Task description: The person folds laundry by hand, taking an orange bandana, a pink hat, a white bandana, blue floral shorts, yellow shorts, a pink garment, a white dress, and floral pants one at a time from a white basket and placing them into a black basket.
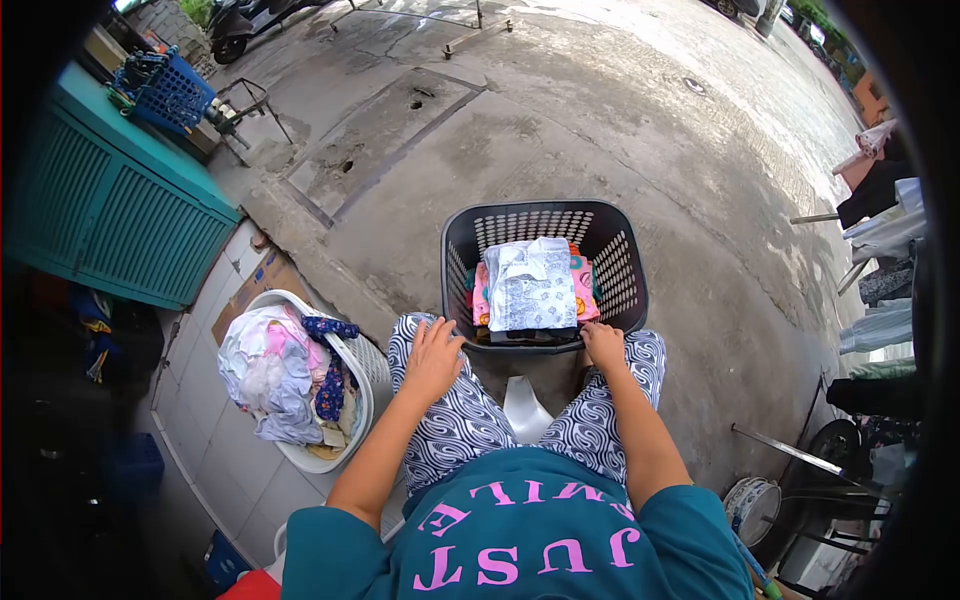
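Observation:
I sit with both knees in patterned blue-white trousers. My left hand (432, 358) rests flat on my left knee, fingers spread, holding nothing. On my right knee lies my right hand (604, 346), touching the near rim of a dark plastic laundry basket (625, 270). Folded clothes fill the basket, with a white patterned cloth (530, 285) on top of pink pieces. A white stool edge (525, 405) shows between my legs.
A white basket (355, 420) heaped with unfolded clothes stands at my left on tiles. A teal slatted cabinet (110, 215) with a blue crate (165, 92) on top is far left. Clothes hang on a rack (880, 250) at right. Bare concrete lies ahead.

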